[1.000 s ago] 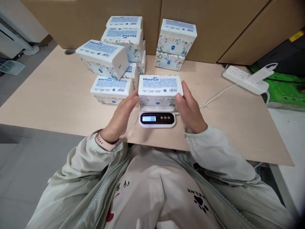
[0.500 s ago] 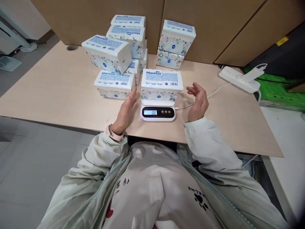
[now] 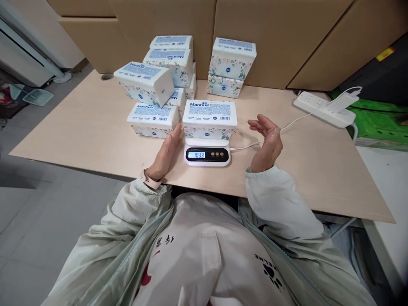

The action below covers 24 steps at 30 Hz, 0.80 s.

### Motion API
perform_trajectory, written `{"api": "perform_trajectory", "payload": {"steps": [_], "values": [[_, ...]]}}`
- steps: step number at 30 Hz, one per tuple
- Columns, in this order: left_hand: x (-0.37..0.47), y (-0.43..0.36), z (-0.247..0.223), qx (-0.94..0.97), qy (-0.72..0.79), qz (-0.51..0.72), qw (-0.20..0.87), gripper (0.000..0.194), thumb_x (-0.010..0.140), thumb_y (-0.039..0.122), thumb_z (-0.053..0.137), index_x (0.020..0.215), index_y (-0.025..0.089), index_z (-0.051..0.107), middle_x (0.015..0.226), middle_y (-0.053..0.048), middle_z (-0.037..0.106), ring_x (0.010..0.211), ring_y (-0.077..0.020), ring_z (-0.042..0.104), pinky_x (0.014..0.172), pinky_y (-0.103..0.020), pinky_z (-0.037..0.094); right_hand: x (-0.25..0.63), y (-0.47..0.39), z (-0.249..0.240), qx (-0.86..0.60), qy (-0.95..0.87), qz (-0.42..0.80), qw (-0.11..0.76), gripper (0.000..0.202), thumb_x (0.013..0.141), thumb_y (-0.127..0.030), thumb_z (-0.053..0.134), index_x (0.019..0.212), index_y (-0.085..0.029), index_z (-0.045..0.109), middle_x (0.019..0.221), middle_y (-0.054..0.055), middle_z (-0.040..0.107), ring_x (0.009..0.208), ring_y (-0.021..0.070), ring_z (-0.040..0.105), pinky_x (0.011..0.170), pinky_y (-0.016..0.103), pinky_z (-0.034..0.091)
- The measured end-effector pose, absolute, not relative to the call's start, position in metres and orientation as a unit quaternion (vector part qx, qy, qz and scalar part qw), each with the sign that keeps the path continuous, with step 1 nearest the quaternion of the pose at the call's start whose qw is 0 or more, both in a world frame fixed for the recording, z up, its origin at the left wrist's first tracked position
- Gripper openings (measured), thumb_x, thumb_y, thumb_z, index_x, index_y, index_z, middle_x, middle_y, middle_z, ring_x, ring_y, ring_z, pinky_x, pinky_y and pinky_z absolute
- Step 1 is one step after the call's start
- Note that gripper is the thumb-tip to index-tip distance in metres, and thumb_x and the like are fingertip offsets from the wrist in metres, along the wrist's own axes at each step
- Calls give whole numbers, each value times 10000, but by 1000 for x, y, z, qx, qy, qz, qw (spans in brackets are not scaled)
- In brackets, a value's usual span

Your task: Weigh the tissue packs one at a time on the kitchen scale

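Manhua tissue pack (image 3: 209, 120) rested on digital scale (image 3: 208, 162); left hand (image 3: 166, 152), right hand (image 3: 267, 143) open, empty, either side of scale. Left hand brushing pack might have skewed reading on display (image 3: 196, 155).

Soft, even indoor light of middling brightness seems to fall from above, leaving the tops of the tissue packs (image 3: 210, 112) paler than their fronts and a faint, soft-edged shadow on the wooden desk (image 3: 79, 123) beside the left hand (image 3: 165, 155). The scale display (image 3: 196, 155) glows cool bluish white, its digits readable, though the packs' smallest print smears. Wide-angle distortion stretches the jacket sleeves (image 3: 287, 204) toward the near corners, and the far right corner sinks into darkness.
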State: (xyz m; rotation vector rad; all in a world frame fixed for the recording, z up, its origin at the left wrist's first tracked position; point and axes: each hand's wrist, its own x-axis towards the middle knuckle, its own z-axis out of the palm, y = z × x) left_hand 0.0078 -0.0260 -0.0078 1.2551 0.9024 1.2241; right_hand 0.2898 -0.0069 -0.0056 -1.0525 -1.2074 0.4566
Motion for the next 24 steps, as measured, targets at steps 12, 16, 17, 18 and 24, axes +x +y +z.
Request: {"api": "perform_trajectory", "payload": {"steps": [12,16,17,18,24], "values": [[3,-32,-7,503,406,529,549,775,1022,826,446,1625,352,554,1828,33,345,1762,-290,173,1474,-528,84,283,-13,-8,-431,-537,219,691,558,1125,-613,395,1294,-268,800,1133,88,833,1062,291,783,1074,597,565],[2,-33,-6,495,406,532,554,819,1001,848,468,1630,330,553,1837,9,326,1762,-304,166,1473,-518,89,282,-13,-10,-438,-525,222,695,578,1119,-627,399,1268,-244,806,1111,86,842,1039,285,781,1071,589,557],[3,-34,-6,493,405,533,555,830,997,851,473,1631,321,552,1838,-1,325,1762,-309,168,1472,-517,95,282,-12,-10,-441,-521,218,697,585,1117,-635,396,1265,-243,805,1113,86,842,1042,286,780,1074,592,555],[4,-34,-5,491,405,535,555,837,997,851,473,1633,311,550,1838,-11,326,1761,-315,170,1471,-518,101,282,-12,-10,-446,-518,214,698,593,1113,-644,393,1262,-243,803,1116,86,840,1046,288,779,1076,595,554],[5,-38,-4,475,400,556,552,726,1025,790,488,1573,333,624,1800,-13,409,1744,-316,239,1466,-540,144,284,-11,-10,-482,-494,223,688,579,1084,-665,444,1225,-243,815,1084,92,845,1035,298,787,1075,600,559]]}}
